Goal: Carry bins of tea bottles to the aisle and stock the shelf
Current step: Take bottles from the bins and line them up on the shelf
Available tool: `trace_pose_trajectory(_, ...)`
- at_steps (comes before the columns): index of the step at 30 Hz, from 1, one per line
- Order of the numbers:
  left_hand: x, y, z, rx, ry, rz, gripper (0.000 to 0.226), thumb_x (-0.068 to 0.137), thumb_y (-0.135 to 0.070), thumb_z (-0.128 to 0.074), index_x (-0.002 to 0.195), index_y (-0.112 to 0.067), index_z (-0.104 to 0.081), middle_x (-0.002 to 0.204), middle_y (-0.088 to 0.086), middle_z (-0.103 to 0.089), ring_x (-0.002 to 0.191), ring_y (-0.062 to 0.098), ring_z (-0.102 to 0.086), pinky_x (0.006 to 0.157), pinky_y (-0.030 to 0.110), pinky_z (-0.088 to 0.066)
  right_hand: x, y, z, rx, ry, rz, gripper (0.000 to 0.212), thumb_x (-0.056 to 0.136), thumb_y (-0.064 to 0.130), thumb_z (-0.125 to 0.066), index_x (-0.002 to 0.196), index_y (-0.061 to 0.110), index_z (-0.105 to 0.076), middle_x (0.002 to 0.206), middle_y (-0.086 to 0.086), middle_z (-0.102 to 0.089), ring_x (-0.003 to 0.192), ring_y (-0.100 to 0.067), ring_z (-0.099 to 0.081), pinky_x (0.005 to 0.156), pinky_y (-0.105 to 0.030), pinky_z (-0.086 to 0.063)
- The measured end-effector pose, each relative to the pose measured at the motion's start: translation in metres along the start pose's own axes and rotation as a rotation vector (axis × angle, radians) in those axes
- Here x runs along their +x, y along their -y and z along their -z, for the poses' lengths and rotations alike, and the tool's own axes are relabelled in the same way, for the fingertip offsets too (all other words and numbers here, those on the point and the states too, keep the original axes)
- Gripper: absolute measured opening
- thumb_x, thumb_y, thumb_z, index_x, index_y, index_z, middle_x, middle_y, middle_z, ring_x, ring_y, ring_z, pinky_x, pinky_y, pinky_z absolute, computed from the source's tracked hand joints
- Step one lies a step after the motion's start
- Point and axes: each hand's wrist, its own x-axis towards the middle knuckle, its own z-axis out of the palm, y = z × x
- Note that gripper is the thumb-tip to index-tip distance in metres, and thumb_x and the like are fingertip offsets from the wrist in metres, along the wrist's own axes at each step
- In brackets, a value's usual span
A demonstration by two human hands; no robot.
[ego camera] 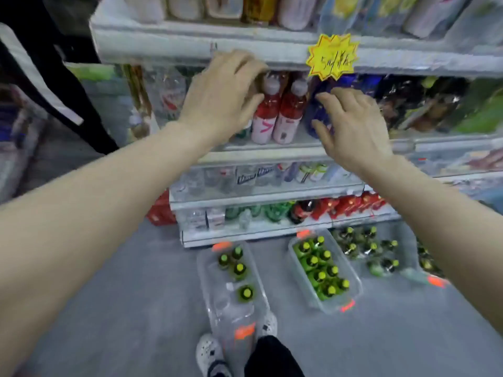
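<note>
Head cam: hardly any writing can be read. A "5" plus some scrawl is made out on the yellow starburst tag [333, 57]. Labels on the red bottle [265, 115] and its twin [290, 115] are smeared into pink-and-white mush (motion blur everywhere). Both are stood on the white shelf [258, 156].

The red bottle's neck is gripped by the left hand [220, 96], thumb on its shoulder, fingers curled over the grey cap. The right hand [353, 123] is held open, fingers spread, just beside a glossy blue pack [321, 104]; whether it's touched can't be told.

Tea bottles [322, 268], green with yellow caps, are packed in a clear plastic bin [356, 289] on the grey floor [136, 295]. Four more are left in a second bin [212, 281] by white shoes [209, 352], and loose ones [364, 246] are bunched further right.
</note>
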Motion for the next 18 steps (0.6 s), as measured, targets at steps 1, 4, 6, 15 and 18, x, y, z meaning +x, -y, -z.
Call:
trace_pose_trajectory(1,-0.017,0.003,-0.019,-0.015,0.033,0.018,0.044,0.093,-0.032,-0.052,0.131,-0.01,-0.057,0.129,0.015,-0.057,0.116,0.036,-0.052,0.092,0.045,-0.046,-0.015,0.007,-0.02,0.026,0.031,0.008,0.046,0.095,0.037,-0.048,0.128,0.006,-0.054,0.121,-0.018,-0.058,0.108,-0.04,-0.054,0.09,-0.05,-0.045)
trace_pose_trajectory(4,-0.071,0.012,-0.077,-0.06,0.161,0.107,0.042,0.093,-0.027,-0.056,0.132,-0.01,-0.057,0.128,0.015,-0.057,0.115,0.037,-0.053,0.092,0.044,-0.043,-0.059,0.029,-0.081,0.11,0.127,0.012,0.044,0.096,0.035,-0.049,0.127,0.005,-0.056,0.12,-0.018,-0.059,0.105,-0.04,-0.056,0.087,-0.049,-0.044)
trace_pose_trajectory(6,-0.111,0.018,-0.117,-0.099,0.227,0.179,0.042,0.092,-0.023,-0.06,0.131,-0.008,-0.057,0.128,0.016,-0.058,0.114,0.038,-0.054,0.094,0.041,-0.039,-0.089,0.046,-0.122,0.172,0.2,-0.008,0.044,0.095,0.035,-0.05,0.128,0.005,-0.056,0.119,-0.018,-0.06,0.104,-0.041,-0.056,0.086,-0.048,-0.045)
trace_pose_trajectory(15,-0.329,0.029,-0.307,-0.209,0.485,0.506,0.045,0.085,-0.02,-0.067,0.128,-0.009,-0.06,0.122,0.015,-0.061,0.107,0.04,-0.058,0.084,0.05,-0.053,-0.249,0.131,-0.324,0.423,0.516,-0.014,0.044,0.095,0.034,-0.051,0.127,0.005,-0.057,0.114,-0.016,-0.061,0.099,-0.038,-0.058,0.077,-0.048,-0.053)
trace_pose_trajectory(18,-0.399,0.027,-0.359,-0.206,0.567,0.59,0.05,0.079,-0.012,-0.076,0.126,-0.008,-0.061,0.12,0.016,-0.061,0.102,0.042,-0.059,0.077,0.052,-0.056,-0.295,0.161,-0.391,0.474,0.611,-0.012,0.045,0.091,0.034,-0.053,0.126,0.005,-0.058,0.114,-0.016,-0.063,0.097,-0.039,-0.06,0.074,-0.046,-0.054)
